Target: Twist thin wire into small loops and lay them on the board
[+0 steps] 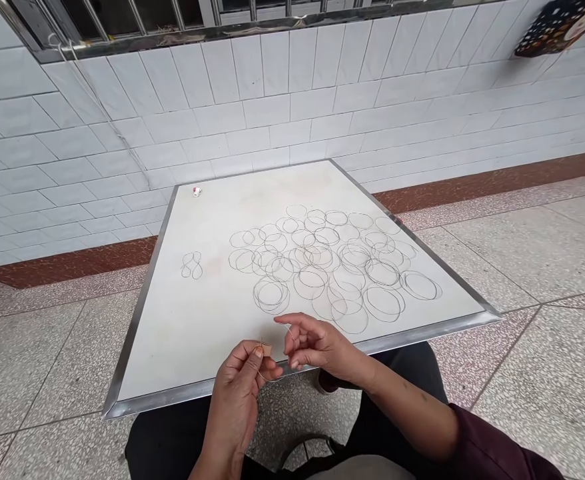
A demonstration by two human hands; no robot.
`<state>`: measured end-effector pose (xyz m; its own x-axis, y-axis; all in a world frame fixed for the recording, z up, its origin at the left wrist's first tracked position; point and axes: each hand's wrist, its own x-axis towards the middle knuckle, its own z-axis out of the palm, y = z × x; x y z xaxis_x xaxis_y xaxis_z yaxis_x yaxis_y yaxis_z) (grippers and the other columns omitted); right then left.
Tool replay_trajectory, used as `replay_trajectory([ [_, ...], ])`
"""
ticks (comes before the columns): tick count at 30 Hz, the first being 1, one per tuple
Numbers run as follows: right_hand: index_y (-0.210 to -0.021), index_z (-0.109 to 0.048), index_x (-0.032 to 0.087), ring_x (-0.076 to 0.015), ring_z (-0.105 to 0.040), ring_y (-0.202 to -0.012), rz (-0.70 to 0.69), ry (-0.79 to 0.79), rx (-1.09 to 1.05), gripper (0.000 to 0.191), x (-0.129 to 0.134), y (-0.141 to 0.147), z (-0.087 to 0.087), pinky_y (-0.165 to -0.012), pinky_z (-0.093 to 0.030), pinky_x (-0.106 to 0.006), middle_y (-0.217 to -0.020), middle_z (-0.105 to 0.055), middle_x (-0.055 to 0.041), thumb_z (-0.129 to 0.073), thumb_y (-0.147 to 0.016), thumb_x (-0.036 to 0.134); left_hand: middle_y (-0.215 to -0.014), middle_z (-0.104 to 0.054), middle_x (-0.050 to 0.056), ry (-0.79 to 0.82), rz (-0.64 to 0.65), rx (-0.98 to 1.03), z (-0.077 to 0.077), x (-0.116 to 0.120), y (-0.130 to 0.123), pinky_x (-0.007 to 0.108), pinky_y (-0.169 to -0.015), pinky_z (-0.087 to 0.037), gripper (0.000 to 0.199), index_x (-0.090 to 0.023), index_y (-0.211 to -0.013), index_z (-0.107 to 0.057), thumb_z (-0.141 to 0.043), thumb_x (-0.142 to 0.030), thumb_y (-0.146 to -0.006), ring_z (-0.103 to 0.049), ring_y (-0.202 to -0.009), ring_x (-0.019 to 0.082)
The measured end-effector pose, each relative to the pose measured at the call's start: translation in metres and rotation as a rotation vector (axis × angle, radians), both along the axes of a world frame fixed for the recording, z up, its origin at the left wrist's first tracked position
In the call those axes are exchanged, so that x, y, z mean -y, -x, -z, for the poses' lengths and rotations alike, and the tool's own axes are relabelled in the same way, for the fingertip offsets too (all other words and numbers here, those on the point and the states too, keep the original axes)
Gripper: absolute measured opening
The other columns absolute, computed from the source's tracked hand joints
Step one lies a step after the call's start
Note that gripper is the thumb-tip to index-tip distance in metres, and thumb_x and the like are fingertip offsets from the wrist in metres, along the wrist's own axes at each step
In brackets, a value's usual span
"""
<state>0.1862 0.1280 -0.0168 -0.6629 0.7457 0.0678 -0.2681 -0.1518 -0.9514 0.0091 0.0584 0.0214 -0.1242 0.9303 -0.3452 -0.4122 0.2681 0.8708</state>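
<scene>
Above the table's near edge, my left hand (242, 377) pinches a small flat tan piece (267, 350) between thumb and fingers. A thin wire loop (271, 380) curves below these fingertips. Just to the right is my right hand (315, 343), with its index finger stretched out and its thumb apart from it. Part of the thin wire runs by its fingers; whether they grip it I cannot tell. Many thin wire rings (312, 280) lie overlapping on the white table (212, 320), beyond my right hand. Twisted figure-eight wire loops (192, 265) lie on the left.
A small white and red object (197, 192) sits at the table's far left corner. The table has a raised metal rim (162, 398). Behind it stands a white tiled wall (267, 107) with a barred window above. My legs are under the near edge.
</scene>
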Motion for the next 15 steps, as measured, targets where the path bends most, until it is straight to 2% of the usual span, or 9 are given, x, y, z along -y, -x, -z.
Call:
replay_trajectory([
  [4,-0.122,-0.062,0.025,-0.0089,-0.062,-0.071,0.007,0.013,0.044,0.049,0.0,0.004,0.0,-0.072,-0.054,-0.025,-0.083,-0.064,0.003,-0.079,-0.076,0.028,-0.083,-0.064,0.005,-0.002,0.022,-0.078,-0.002,0.002,-0.001,0.035,-0.078,-0.055,0.023,-0.017,-0.078,-0.074,-0.075,-0.04,-0.077,-0.061,-0.079,0.018],
  [10,-0.105,-0.071,0.021,-0.0119,-0.061,-0.075,0.006,-0.043,0.07,0.035,-0.001,0.014,-0.001,-0.07,-0.053,-0.026,-0.084,-0.063,0.0005,-0.08,-0.074,0.033,-0.085,-0.066,0.005,-0.016,0.072,-0.17,0.002,0.003,-0.004,0.037,-0.081,-0.054,0.024,-0.019,-0.077,-0.072,-0.068,-0.042,-0.082,-0.061,-0.08,0.019],
  [15,-0.105,-0.071,0.021,-0.0118,-0.06,-0.075,-0.013,-0.04,0.067,0.034,-0.002,0.019,0.002,-0.068,-0.051,-0.025,-0.082,-0.061,0.0012,-0.079,-0.075,0.036,-0.088,-0.066,0.006,-0.031,0.097,-0.25,0.004,0.003,-0.004,0.038,-0.081,-0.055,0.024,-0.02,-0.078,-0.072,-0.067,-0.043,-0.082,-0.062,-0.082,0.022],
])
